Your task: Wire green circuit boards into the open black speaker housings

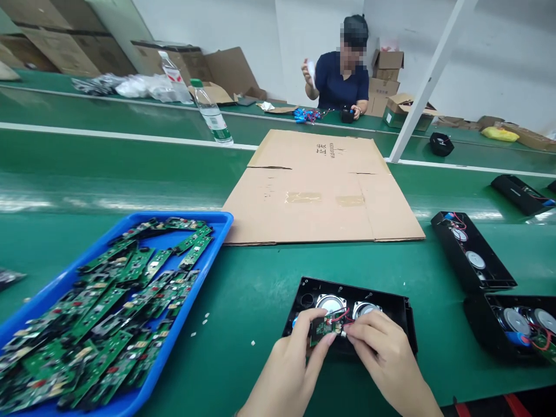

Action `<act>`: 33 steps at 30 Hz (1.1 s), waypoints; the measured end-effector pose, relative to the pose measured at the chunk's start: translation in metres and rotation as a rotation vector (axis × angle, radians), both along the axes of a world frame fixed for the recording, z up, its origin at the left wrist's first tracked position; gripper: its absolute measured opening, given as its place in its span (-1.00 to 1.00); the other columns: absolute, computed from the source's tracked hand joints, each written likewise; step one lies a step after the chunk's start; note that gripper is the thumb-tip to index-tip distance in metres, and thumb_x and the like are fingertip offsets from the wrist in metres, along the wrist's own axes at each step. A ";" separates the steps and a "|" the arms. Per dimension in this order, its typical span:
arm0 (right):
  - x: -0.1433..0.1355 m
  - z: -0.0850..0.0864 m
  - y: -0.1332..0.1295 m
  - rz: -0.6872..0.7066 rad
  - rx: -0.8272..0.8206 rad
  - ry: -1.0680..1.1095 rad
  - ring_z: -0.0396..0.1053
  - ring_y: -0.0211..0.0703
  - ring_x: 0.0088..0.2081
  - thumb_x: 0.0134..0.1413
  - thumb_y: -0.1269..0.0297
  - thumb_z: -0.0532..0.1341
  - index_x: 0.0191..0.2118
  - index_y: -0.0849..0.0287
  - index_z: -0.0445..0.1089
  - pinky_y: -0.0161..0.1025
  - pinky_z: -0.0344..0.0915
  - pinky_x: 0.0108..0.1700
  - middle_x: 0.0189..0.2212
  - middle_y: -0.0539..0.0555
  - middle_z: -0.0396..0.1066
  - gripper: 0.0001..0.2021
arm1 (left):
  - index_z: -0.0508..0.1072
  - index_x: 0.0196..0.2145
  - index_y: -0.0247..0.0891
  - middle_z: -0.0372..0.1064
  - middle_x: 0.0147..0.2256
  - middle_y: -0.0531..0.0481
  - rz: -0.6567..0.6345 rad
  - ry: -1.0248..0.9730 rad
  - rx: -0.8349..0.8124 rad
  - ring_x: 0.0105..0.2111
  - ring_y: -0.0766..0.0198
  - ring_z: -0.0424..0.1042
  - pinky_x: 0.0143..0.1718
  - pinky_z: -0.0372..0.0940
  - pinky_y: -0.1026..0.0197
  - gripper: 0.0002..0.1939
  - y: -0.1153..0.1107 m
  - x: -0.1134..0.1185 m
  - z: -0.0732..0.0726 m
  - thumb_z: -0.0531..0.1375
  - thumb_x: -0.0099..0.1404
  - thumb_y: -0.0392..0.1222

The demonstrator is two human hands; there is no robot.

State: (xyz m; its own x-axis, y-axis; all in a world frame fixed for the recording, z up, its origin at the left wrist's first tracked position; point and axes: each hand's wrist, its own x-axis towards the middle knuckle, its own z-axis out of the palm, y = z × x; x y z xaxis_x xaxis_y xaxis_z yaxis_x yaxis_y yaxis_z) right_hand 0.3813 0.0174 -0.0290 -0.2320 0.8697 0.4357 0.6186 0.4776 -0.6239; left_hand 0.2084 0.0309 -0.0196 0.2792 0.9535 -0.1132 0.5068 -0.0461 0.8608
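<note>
A black speaker housing [402, 307] lies open on the green bench, with two round speaker drivers [330, 303] inside. Over its near side my left hand [295, 353] grips a small green circuit board [322, 327] between thumb and fingers. Close by on the right, my right hand [382, 344] is closed in a pinch at the board's end, on a small white connector [344, 333]. Red wires [341, 316] run there from the housing. Whether the connector is seated in the board cannot be made out.
A blue tray [223, 219] full of green circuit boards stands at left. Flattened cardboard [321, 220] lies ahead. More open speaker housings [473, 255] are at right. A water bottle [212, 116] stands beyond the tray. Across the bench a person [341, 78] handles a black part.
</note>
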 end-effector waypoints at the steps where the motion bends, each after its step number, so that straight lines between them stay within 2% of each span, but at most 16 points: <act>1: -0.002 -0.001 0.000 -0.007 0.039 -0.037 0.32 -0.26 -0.40 0.24 0.43 0.06 -0.28 0.20 0.42 -0.31 0.30 -0.39 -0.42 0.04 0.39 -0.81 | 0.24 -0.10 -0.15 0.46 -0.50 0.13 0.000 0.010 0.021 -0.59 0.26 0.42 -0.56 0.24 0.30 -0.79 0.000 0.000 0.001 -0.02 0.34 -0.08; 7: -0.009 -0.004 0.001 -0.057 0.227 -0.252 0.21 -0.26 -0.48 0.24 0.50 0.02 -0.33 0.28 0.40 -0.29 0.14 -0.47 -0.49 0.05 0.35 -0.78 | 0.24 -0.10 -0.16 0.51 -0.41 0.08 -0.052 0.046 0.170 -0.49 0.23 0.51 -0.53 0.30 0.30 -0.82 0.001 0.002 0.003 -0.03 0.36 -0.16; 11: -0.013 0.000 0.000 -0.054 0.243 -0.399 0.18 -0.23 -0.51 0.24 0.51 -0.02 -0.41 0.26 0.39 -0.26 0.09 -0.48 -0.53 0.06 0.32 -0.71 | 0.24 -0.09 -0.16 0.51 -0.39 0.06 -0.096 0.075 0.241 -0.47 0.23 0.51 -0.53 0.31 0.30 -0.80 0.002 0.004 0.005 -0.05 0.35 -0.25; 13: -0.016 -0.001 0.001 -0.057 0.223 -0.431 0.19 -0.23 -0.52 0.23 0.53 -0.02 -0.44 0.25 0.37 -0.25 0.07 -0.49 -0.56 0.05 0.30 -0.70 | 0.23 -0.08 -0.18 0.51 -0.35 0.02 -0.124 0.113 0.321 -0.43 0.22 0.52 -0.48 0.34 0.29 -0.77 0.002 0.004 0.005 -0.08 0.34 -0.30; 16: -0.019 -0.004 0.001 -0.084 0.160 -0.347 0.25 -0.24 -0.52 0.26 0.49 -0.03 -0.43 0.23 0.35 -0.26 0.12 -0.47 -0.55 0.03 0.31 -0.71 | 0.23 -0.09 -0.18 0.50 -0.36 0.02 -0.147 0.132 0.410 -0.40 0.21 0.52 -0.44 0.35 0.28 -0.75 0.004 0.002 0.005 -0.10 0.33 -0.36; 19: -0.018 -0.006 0.002 -0.131 0.077 -0.219 0.33 -0.23 -0.48 0.31 0.32 -0.04 -0.22 0.26 0.32 -0.28 0.22 -0.44 -0.50 0.04 0.38 -0.77 | 0.22 -0.10 -0.15 0.49 -0.36 0.07 -0.189 0.070 0.419 -0.42 0.28 0.52 -0.45 0.33 0.35 -0.74 0.007 -0.003 0.004 -0.09 0.32 -0.38; 22: -0.014 -0.004 0.005 -0.106 0.001 -0.214 0.37 -0.20 -0.44 0.33 0.20 -0.12 -0.05 0.28 0.26 -0.27 0.27 -0.43 -0.45 0.06 0.41 -0.68 | 0.21 -0.10 -0.14 0.47 -0.40 0.10 -0.237 -0.007 0.477 -0.45 0.35 0.50 -0.43 0.33 0.40 -0.73 0.008 -0.006 0.002 -0.09 0.31 -0.40; 25: -0.012 0.000 0.007 -0.025 -0.060 -0.221 0.33 -0.19 -0.46 0.33 0.27 -0.12 -0.20 0.21 0.32 -0.27 0.25 -0.45 -0.47 0.04 0.39 -0.71 | 0.21 -0.09 -0.16 0.45 -0.42 0.09 -0.249 -0.031 0.499 -0.47 0.39 0.48 -0.42 0.32 0.43 -0.71 0.006 -0.009 -0.001 -0.09 0.30 -0.43; 27: -0.013 0.000 0.007 -0.021 -0.078 -0.198 0.30 -0.20 -0.48 0.30 0.36 -0.11 -0.26 0.20 0.31 -0.28 0.23 -0.47 -0.49 0.03 0.35 -0.73 | 0.20 -0.08 -0.18 0.43 -0.44 0.09 -0.257 -0.051 0.482 -0.49 0.40 0.46 -0.44 0.31 0.45 -0.69 0.005 -0.009 -0.003 -0.10 0.29 -0.45; 31: -0.014 -0.006 0.006 -0.035 -0.130 -0.185 0.31 -0.20 -0.46 0.23 0.44 -0.07 -0.27 0.20 0.31 -0.28 0.26 -0.45 -0.47 0.04 0.35 -0.77 | 0.24 -0.09 -0.22 0.41 -0.47 0.07 -0.229 -0.083 0.396 -0.51 0.39 0.44 -0.46 0.32 0.43 -0.70 0.002 -0.006 -0.007 -0.11 0.29 -0.44; 33: -0.014 -0.009 0.004 -0.040 -0.151 -0.185 0.33 -0.18 -0.43 0.22 0.43 -0.05 -0.24 0.19 0.32 -0.26 0.29 -0.42 -0.44 0.05 0.37 -0.79 | 0.27 -0.11 -0.21 0.44 -0.43 0.05 -0.216 -0.099 0.346 -0.49 0.39 0.45 -0.45 0.32 0.43 -0.71 0.002 -0.004 -0.009 -0.09 0.29 -0.43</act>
